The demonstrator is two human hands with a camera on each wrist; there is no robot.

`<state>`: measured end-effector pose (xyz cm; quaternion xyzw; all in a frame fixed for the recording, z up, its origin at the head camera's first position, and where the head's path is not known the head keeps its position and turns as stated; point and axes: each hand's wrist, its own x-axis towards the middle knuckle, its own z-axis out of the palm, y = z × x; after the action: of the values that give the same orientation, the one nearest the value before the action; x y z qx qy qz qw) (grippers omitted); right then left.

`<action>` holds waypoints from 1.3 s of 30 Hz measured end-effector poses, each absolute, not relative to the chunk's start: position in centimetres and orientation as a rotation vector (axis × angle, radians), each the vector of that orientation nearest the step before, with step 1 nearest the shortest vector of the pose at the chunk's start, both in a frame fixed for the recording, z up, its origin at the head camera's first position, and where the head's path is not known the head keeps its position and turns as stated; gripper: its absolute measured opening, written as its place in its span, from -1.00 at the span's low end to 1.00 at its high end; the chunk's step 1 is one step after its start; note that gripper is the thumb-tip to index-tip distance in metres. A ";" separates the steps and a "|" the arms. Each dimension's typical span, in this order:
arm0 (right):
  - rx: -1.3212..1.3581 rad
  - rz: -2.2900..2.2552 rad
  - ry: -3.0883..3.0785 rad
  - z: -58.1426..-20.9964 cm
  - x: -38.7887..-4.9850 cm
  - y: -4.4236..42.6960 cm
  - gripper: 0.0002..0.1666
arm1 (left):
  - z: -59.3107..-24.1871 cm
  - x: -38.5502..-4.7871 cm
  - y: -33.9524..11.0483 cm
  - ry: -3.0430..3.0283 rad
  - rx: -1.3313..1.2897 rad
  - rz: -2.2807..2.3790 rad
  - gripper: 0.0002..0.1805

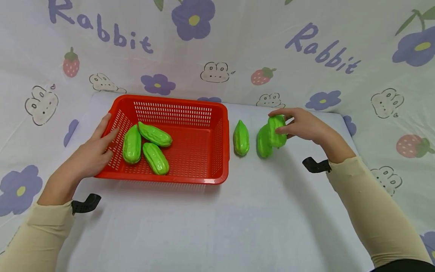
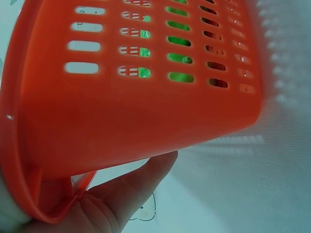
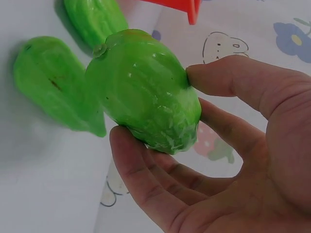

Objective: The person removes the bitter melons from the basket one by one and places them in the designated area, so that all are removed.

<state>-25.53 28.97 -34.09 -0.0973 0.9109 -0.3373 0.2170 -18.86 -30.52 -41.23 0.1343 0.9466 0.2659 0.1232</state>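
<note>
My right hand (image 1: pixel 304 124) pinches a green ridged vegetable (image 1: pixel 276 132) between thumb and fingers; in the right wrist view the held vegetable (image 3: pixel 146 90) shows clear of the surface. Partly behind it in the head view lies another green one (image 1: pixel 263 142), and a third (image 1: pixel 241 139) lies beside the basket's right wall. My left hand (image 1: pixel 90 155) grips the left rim of the red basket (image 1: pixel 190 181), its thumb (image 2: pixel 141 182) against the outer wall in the left wrist view. Three green vegetables (image 1: pixel 156 158) lie in the basket's left part.
The basket stands on a white-covered table (image 1: pixel 204 230). Behind it hangs a pale cloth (image 1: pixel 244 45) printed with flowers, strawberries, rabbits and lettering. A black strap piece (image 1: pixel 86 203) is at my left wrist and another (image 1: pixel 316 165) at my right.
</note>
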 end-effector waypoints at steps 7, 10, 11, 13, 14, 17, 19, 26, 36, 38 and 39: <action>-0.263 -0.925 2.529 -34.5 -25.5 29.8 -0.34 | -41.4 -18.9 -30.6 2.758 0.392 0.784 -0.22; -0.247 -0.914 2.529 -34.8 -25.5 30.2 -0.34 | -41.5 -19.0 -30.6 2.758 0.392 0.780 -0.22; -0.241 -0.906 2.528 -34.9 -25.5 30.4 -0.33 | -41.5 -19.0 -30.5 2.757 0.390 0.778 -0.22; -0.225 -0.904 2.524 -35.2 -25.5 30.7 -0.33 | -41.5 -19.0 -30.5 2.756 0.387 0.774 -0.22; -0.218 -0.905 2.523 -35.3 -25.5 30.9 -0.33 | -41.5 -19.0 -30.5 2.755 0.386 0.773 -0.22; -0.208 -0.916 2.519 -35.7 -25.6 31.2 -0.33 | -41.4 -19.0 -30.5 2.754 0.381 0.772 -0.22; -0.205 -0.918 2.518 -35.9 -25.7 31.3 -0.34 | -41.4 -19.0 -30.5 2.753 0.378 0.774 -0.21; -0.199 -0.913 2.501 -36.9 -25.7 32.0 -0.34 | -41.4 -18.9 -30.5 2.757 0.379 0.766 -0.21; -0.188 -0.888 2.473 -38.1 -26.0 33.0 -0.31 | -41.2 -18.8 -30.6 2.754 0.382 0.775 -0.21; -0.185 -0.890 2.465 -38.4 -26.0 33.2 -0.30 | -41.3 -18.8 -30.6 2.759 0.386 0.773 -0.21; -0.183 -0.890 2.463 -38.6 -26.0 33.3 -0.30 | -41.3 -18.8 -30.5 2.759 0.388 0.771 -0.21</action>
<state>-25.98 33.27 -38.56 -0.0676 0.9071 -0.3278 0.2553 -18.81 -30.55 -41.26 0.1331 0.9469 0.2647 0.1248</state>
